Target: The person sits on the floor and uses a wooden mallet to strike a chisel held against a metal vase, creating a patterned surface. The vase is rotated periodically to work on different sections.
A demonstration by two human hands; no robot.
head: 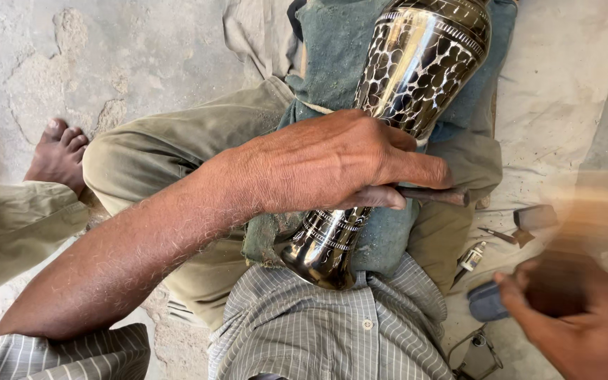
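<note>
The engraved metal vase (402,91) lies across the lap, its long axis running away beneath the left hand (339,162), whose fingers pinch a chisel (431,195); the blurred right hand (585,324) grips a mallet (585,211).

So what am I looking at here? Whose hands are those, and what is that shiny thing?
The camera sits on a person's head and looks down at their own lap. The person sits on the ground with a tall shiny metal vase with a dark cut pattern lying on a blue-green cloth pad over their legs. Their left hand rests on the vase and grips a thin dark metal rod. Their right hand is blurred; it seems to hold something, but I cannot tell what. A few small tools lie on the pale cloth beside them.
</note>
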